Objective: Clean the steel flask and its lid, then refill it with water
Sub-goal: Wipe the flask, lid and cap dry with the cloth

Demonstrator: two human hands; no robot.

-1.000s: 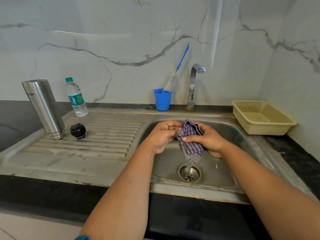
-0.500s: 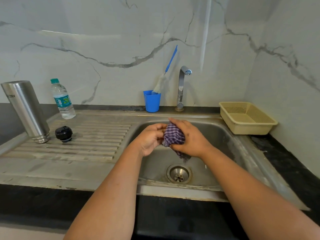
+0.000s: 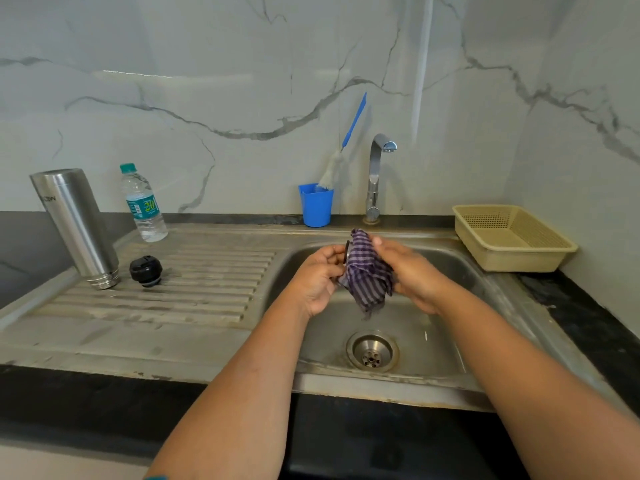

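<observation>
Over the steel sink basin (image 3: 450,268), so drips fall to the drain, the left hand (image 3: 320,280) and right hand (image 3: 412,275) both grip a purple checked cloth (image 3: 369,271). The cylindrical steel flask (image 3: 78,226) stands inverted on the drainboard, probably draining, its black round lid (image 3: 146,270) just beside.

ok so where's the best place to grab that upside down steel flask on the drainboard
Grip the tall cylindrical steel flask around its mid-body, coming from its right side. It stands inverted, mouth down, so the smooth straight wall is the widest open surface. The round black lid sits close by its base, so stay above that.
</observation>
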